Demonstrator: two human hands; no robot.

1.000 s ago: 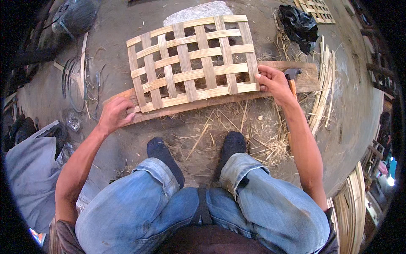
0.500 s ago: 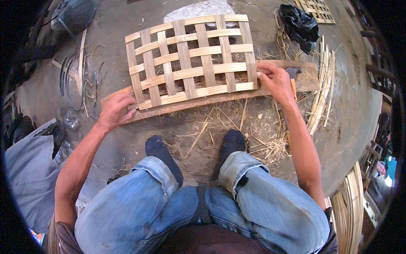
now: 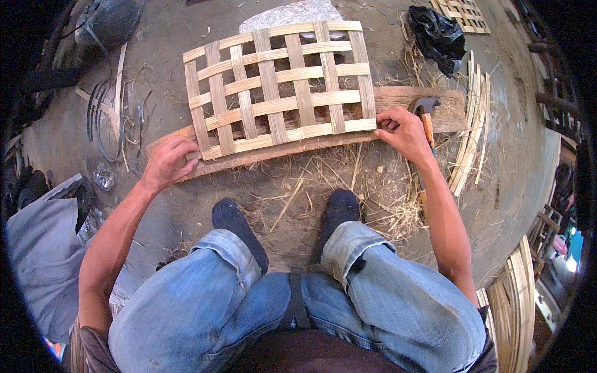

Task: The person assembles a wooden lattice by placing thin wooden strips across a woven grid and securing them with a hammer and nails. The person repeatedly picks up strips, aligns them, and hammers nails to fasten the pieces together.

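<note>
**A:** Which step is the person at?

**B:** By the look of it, squaring up the woven bamboo panel (image 3: 280, 87) on the wooden plank (image 3: 398, 105). The panel lies flat on the ground, its near edge over the plank, which runs from lower left to upper right in front of the feet.

**A:** And the hands?

**B:** The left hand (image 3: 169, 163) rests on the plank at the panel's near left corner, fingers curled down on the wood and strip ends; its grip closes on nothing that can be lifted, more a press than a hold. The right hand (image 3: 403, 130) sits at the near right corner, fingers bent against the panel's lowest strip, pinching or pushing it; which of the two cannot be told.

**A:** Any tool about?

**B:** A hammer (image 3: 425, 112) lies just beyond the right hand, head on the plank, untouched.

**A:** What would the next move call for?

**B:** Probably keeping the edge strip tight and even along the plank, both corners steadied.
</note>
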